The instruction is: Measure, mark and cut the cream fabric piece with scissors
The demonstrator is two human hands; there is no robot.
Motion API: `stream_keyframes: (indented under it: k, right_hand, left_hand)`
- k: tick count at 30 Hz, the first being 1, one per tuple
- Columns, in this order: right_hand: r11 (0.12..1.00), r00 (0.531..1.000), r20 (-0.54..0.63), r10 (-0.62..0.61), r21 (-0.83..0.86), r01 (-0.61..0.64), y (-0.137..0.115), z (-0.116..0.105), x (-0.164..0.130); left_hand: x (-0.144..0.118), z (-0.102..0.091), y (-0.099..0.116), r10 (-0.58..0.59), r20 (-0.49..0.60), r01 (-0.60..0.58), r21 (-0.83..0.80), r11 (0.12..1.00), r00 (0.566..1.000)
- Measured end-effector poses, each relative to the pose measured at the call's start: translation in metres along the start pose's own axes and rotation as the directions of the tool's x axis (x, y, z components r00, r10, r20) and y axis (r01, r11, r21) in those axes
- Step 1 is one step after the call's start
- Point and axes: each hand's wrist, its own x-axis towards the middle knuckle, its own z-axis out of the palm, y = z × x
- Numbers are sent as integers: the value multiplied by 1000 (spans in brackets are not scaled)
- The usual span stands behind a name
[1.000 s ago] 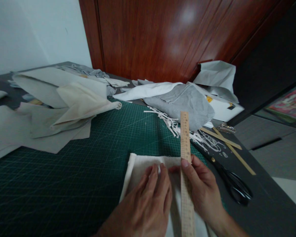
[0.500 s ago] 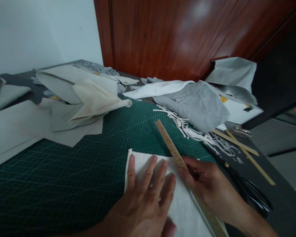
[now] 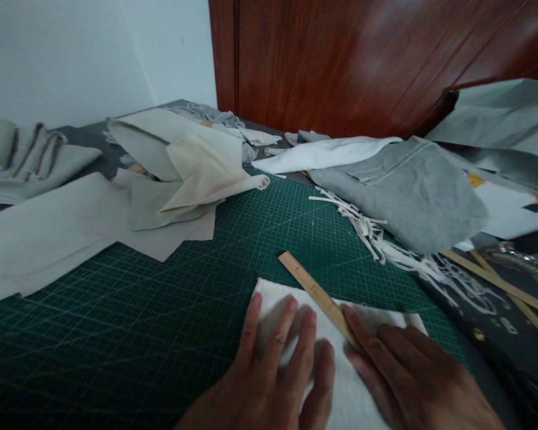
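A white folded cloth (image 3: 341,382) lies on the green cutting mat (image 3: 161,310) close in front of me. My left hand (image 3: 278,364) rests flat on its left part, fingers spread and pointing away from me. Across the cloth runs a wooden ruler (image 3: 316,291), slanting, its far end past the cloth's far edge and over the mat. My right hand (image 3: 403,370) is on the ruler, thumb on its left side and the fingers along its right. The ruler's near part is hidden under that hand.
Beige and grey fabric pieces (image 3: 58,221) cover the mat's left side. Grey cloth (image 3: 399,191) lies at the back right, beside white fabric strips (image 3: 367,233). Two wooden strips (image 3: 502,278) cross at the right, near dark-handled scissors (image 3: 511,364). A red-brown wooden panel (image 3: 341,65) stands behind.
My right hand has turned palm down and flattened over the ruler, which now lies lower and more slanted across the cloth. My left hand stays spread. The view has turned left.
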Motion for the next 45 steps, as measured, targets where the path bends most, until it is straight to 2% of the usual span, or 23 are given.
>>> stream_keyframes:
  k: [7,11,14,18,22,26,31,35,37,39,41,45]
  right_hand:
    - [992,990,-137,25,127,-7,6,2,4]
    - [990,995,-98,-30,137,44,17,4,-6]
    - [991,995,-83,-57,116,67,23,4,-10]
    - [984,993,-108,-43,170,61,20,0,6]
    - [968,991,-130,-19,246,51,16,-4,24]
    - [967,992,-120,-32,246,61,17,-3,25]
    - [985,986,-153,-62,150,85,14,4,21]
    - [996,988,-153,-10,85,24,4,10,12]
    - [997,991,-128,43,75,-33,-1,11,5]
    - [994,989,-112,93,65,-86,-5,11,-2]
    - [991,985,-116,126,58,-120,-7,9,-6]
    - [984,971,-165,173,63,-165,-8,7,-12]
  left_hand:
    - [5,4,6,-77,-56,80,61,995,995]
    - [9,10,16,-182,-120,187,33,982,976]
    - [12,17,20,-205,-197,209,2,978,959]
    - [12,23,21,-210,-219,213,-6,977,953]
    - [10,17,15,-174,-189,182,23,983,966]
    - [9,16,10,-91,-119,99,63,993,989]
    - [9,31,18,-147,-228,161,43,986,963]
    - [10,31,17,-156,-189,160,3,987,969]
    - [11,24,11,-111,-137,111,-13,994,984]
    - [13,17,3,0,-89,-1,-13,1000,996]
    - [15,14,-4,72,-82,-73,-10,997,994]
    - [23,17,-11,121,-126,-124,-19,992,985]
